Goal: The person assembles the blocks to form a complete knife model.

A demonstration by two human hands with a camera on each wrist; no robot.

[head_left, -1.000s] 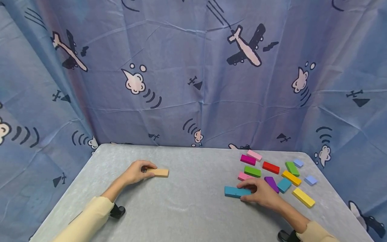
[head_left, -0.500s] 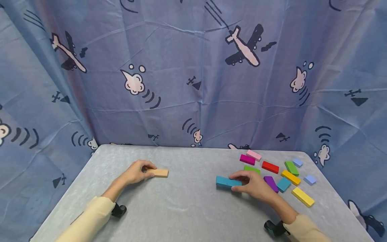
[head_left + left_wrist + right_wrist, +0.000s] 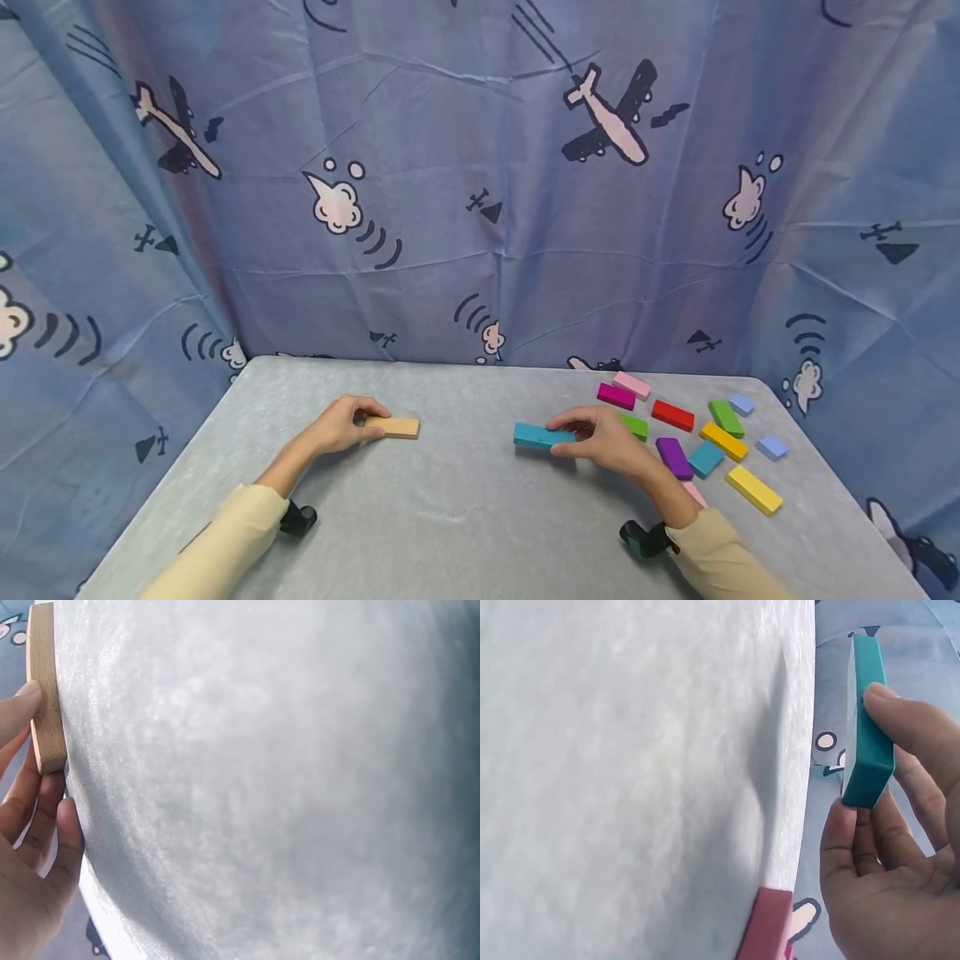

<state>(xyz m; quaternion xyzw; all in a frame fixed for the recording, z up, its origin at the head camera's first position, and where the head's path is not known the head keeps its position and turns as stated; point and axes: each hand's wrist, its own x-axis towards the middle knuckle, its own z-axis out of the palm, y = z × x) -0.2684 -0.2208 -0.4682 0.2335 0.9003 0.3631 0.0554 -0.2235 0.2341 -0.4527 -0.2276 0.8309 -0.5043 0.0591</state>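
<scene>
In the head view, my left hand (image 3: 341, 427) pinches a plain wooden block (image 3: 401, 428) at its left end, on the left half of the table. The left wrist view shows the thumb on one long side of that block (image 3: 49, 712), the fingers behind and below it. My right hand (image 3: 606, 439) grips a teal block (image 3: 531, 435) by its right end, right of the table's middle. In the right wrist view, this teal block (image 3: 870, 727) is held up above the table, its shadow on the surface, thumb on one face. My right hand partly covers a green block (image 3: 636, 426).
Several coloured blocks lie loose on the right: magenta (image 3: 617, 396), pink (image 3: 632, 384), red (image 3: 672, 415), purple (image 3: 674, 457), orange (image 3: 723, 442), yellow (image 3: 753, 489) and a second teal one (image 3: 706, 458). A patterned curtain (image 3: 450, 208) hangs behind the grey table (image 3: 450, 525).
My right hand has carried the teal block leftward and away from me, off the coloured blocks' near side. A pink block now shows by the right forearm. The left hand and wooden block stay put.
</scene>
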